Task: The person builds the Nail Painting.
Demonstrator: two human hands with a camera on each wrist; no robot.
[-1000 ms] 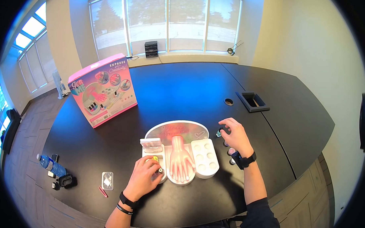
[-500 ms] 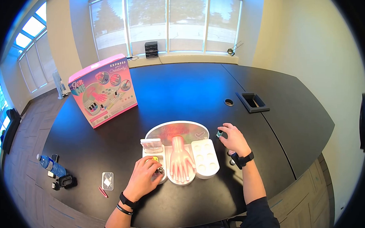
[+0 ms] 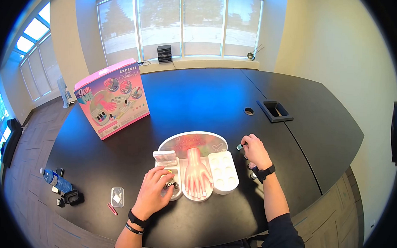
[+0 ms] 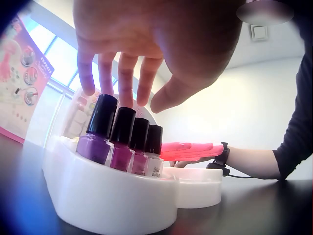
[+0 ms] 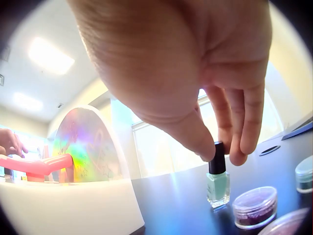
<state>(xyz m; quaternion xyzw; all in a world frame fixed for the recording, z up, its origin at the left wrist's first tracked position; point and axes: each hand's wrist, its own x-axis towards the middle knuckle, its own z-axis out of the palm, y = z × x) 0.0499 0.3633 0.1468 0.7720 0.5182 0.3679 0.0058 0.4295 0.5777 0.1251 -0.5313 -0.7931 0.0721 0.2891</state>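
A white nail-art stand [image 4: 112, 196] carries a pink model hand [image 3: 197, 173] in its middle. Several nail polish bottles [image 4: 124, 142] with black caps, purple to clear, stand in its left compartment. My left hand [image 3: 154, 189] hovers over those caps, its fingers extended and loosely spread. To the right of the stand, my right hand [image 3: 256, 153] pinches the black cap of a mint green nail polish bottle [image 5: 218, 188] between thumb and fingers. The bottle is close over the black table, slightly tilted in the head view.
Small lidded jars, one of purple glitter [image 5: 255, 208] and one teal [image 5: 305, 174], sit near the right hand. A pink box [image 3: 114, 99] stands at the back left. At the left are a water bottle [image 3: 56, 180] and a small clear case [image 3: 117, 197].
My right hand has come down to the mint green bottle and now pinches its cap; the bottle has tilted. My left hand has drawn slightly left, off the bottles, uncovering more caps.
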